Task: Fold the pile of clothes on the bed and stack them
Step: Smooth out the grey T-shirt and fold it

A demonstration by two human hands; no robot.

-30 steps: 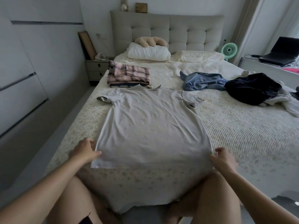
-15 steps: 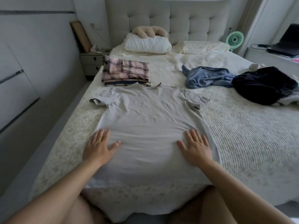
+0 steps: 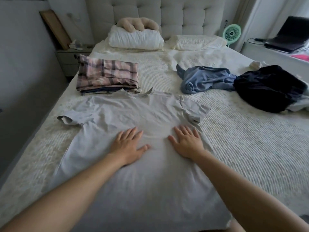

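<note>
Here, I log, left to right: folded plaid stack point(image 3: 107, 76), upper left of centre on the bed point(image 3: 250, 148). Grey T-shirt point(image 3: 133, 114), spread flat, centre frame. Left hand point(image 3: 128, 146) and right hand point(image 3: 187, 141), 2 flat palms, fingers straight, pressing its chest. Blue garment point(image 3: 205, 79), dark garment point(image 3: 267, 87), crumpled, upper right.
</note>
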